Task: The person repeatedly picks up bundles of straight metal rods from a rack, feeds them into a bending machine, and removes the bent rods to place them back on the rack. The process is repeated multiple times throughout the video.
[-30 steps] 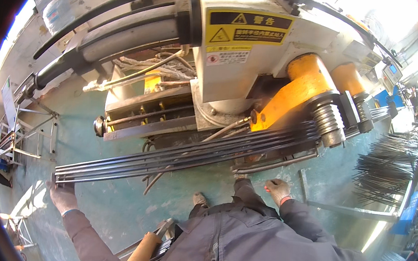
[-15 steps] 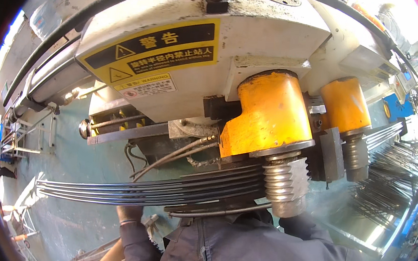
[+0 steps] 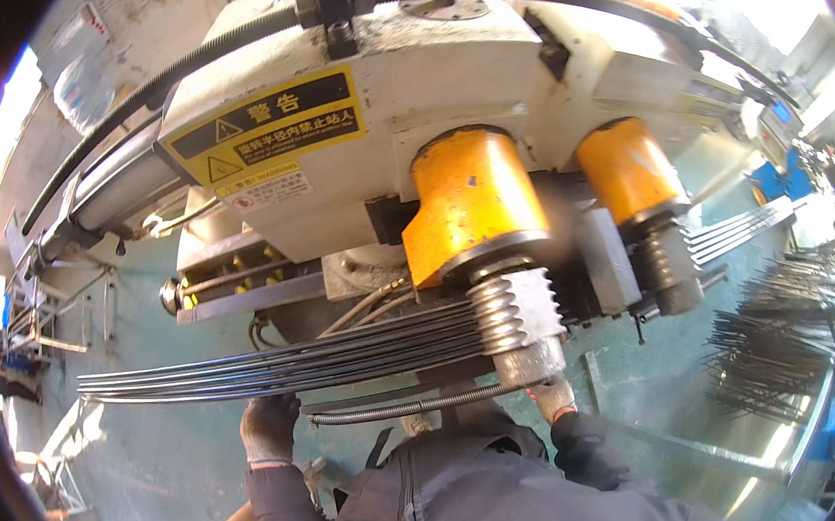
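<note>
Floor: we see it blue-green and worn, with bright patches of light, and it spreads below and around a big white machine.

Left hand: it appears gloved and is just at the lower edge of the bundle of dark rods; the fingers point up to the nearest rod, but we cannot tell if they pinch it or only lie against it.

Right hand: it is close to the bottom end of the nearer threaded cylinder, which partly covers it; we cannot tell if its fingers are closed on something.

Rods: they lie side by side, long and slightly fanned, from their ends at the left, above the left hand, up to the nearer threaded cylinder, where we lose them from sight.

Ribbed tube: it runs below the rods, between the two hands, and bends a little.

Orange housings: we count two, each with a threaded cylinder under it; between them stands a grey metal block.

Machine front: it bears a yellow and black warning label, and a black hose curves over it.

Right side: we notice brighter rod ends beyond the farther housing, and a pile of thin dark rods well apart from the hands.
</note>
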`<state>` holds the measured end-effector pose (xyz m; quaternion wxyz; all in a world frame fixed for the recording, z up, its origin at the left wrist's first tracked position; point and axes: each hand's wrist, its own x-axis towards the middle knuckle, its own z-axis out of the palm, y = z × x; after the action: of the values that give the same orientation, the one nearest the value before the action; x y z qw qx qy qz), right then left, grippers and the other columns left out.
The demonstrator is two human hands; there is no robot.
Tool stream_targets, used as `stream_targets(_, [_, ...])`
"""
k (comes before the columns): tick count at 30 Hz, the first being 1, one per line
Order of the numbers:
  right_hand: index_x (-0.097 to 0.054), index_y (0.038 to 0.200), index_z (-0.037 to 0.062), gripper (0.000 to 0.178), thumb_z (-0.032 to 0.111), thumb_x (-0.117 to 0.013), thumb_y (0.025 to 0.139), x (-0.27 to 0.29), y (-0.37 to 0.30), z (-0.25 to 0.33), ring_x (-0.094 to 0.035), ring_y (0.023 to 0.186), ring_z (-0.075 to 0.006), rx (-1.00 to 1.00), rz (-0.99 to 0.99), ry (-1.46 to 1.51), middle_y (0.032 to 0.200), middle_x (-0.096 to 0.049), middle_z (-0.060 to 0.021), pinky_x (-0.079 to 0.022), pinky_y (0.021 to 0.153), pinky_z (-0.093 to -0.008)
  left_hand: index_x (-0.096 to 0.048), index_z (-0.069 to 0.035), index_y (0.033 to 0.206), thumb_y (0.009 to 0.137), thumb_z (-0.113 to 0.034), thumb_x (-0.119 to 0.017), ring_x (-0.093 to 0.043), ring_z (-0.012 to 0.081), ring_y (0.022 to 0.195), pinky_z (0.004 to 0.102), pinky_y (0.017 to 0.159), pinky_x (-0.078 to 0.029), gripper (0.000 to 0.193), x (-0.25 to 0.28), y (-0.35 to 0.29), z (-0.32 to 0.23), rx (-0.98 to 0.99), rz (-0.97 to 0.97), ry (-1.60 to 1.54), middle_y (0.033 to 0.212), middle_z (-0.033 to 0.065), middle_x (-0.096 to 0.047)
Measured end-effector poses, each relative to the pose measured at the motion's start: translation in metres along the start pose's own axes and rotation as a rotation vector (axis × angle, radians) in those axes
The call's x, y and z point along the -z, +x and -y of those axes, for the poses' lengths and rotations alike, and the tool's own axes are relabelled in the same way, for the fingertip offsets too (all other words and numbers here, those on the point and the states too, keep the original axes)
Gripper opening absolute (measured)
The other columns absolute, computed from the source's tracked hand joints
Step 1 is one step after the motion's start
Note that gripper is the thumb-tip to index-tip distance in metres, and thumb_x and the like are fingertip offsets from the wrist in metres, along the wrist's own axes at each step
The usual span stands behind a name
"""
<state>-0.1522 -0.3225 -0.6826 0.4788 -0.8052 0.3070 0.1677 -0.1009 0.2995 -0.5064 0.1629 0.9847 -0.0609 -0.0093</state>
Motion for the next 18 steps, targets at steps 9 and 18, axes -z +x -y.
stream_targets(9, [-0.078, 0.131, -0.0053, 0.041, 0.029, -0.076, 0.11, 0.043, -0.117, 0.165, -0.074, 0.102, -0.0161, 0.263, -0.34, 0.494, 0.115, -0.082, -0.0091, -0.058, 0.093, -0.0322, -0.077, -0.018, 0.123, 0.108, -0.02, -0.063, -0.065, 0.03, 0.127, 0.0429, 0.112, -0.051, 0.02, 0.015, -0.002, -0.023, -0.34, 0.103, 0.8, 0.127, 0.0061, -0.07])
stream_targets(18, [-0.076, 0.137, -0.0006, 0.044, 0.037, -0.063, 0.118, 0.066, -0.09, 0.264, -0.072, 0.109, -0.0226, 0.392, -0.533, 0.84, 0.124, -0.082, -0.0123, -0.055, 0.101, -0.0377, -0.072, -0.006, 0.138, 0.117, -0.036, -0.062, -0.067, 0.0271, 0.121, 0.0453, 0.11, -0.052, 0.038, 0.092, 0.008, -0.047, 0.372, -0.419, -2.057, 0.129, 0.0086, -0.073])
